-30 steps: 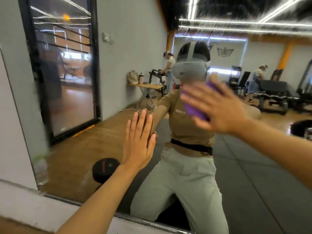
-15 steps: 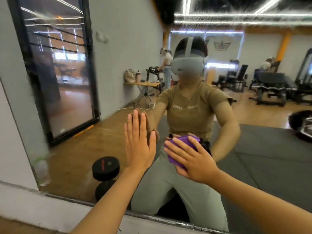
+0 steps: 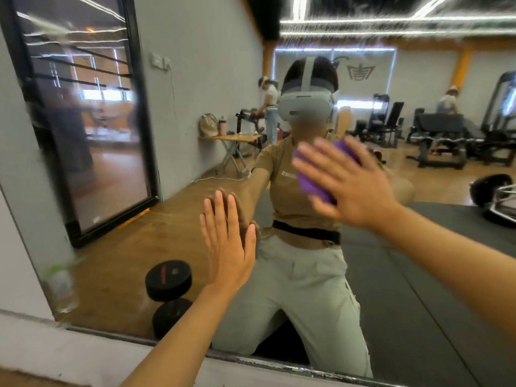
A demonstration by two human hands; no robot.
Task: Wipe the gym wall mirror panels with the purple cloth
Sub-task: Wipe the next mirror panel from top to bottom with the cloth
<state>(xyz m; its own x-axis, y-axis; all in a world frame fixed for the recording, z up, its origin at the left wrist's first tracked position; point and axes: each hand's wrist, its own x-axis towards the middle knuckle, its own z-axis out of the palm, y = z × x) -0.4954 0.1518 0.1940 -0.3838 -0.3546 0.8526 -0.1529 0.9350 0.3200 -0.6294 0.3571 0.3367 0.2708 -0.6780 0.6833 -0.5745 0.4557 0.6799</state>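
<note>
Fingers (image 3: 321,166) splayed, seemingly pressing purple cloth (image 3: 315,185)

Grey wall (image 3: 201,88), wood floor (image 3: 134,247) w/ black mat (image 3: 418,289), ceiling strip lights (image 3: 391,26), folding table (image 3: 229,139).

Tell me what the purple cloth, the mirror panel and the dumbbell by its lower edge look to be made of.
Purple cloth: soft matte fabric, probably microfibre; it bunches under the right hand.
Mirror panel: glossy glass with a thin metal-looking bottom edge; it reflects the gym, and its upper part looks streaky.
Dumbbell: round black matte heads, likely rubber-coated; no shine.
</note>
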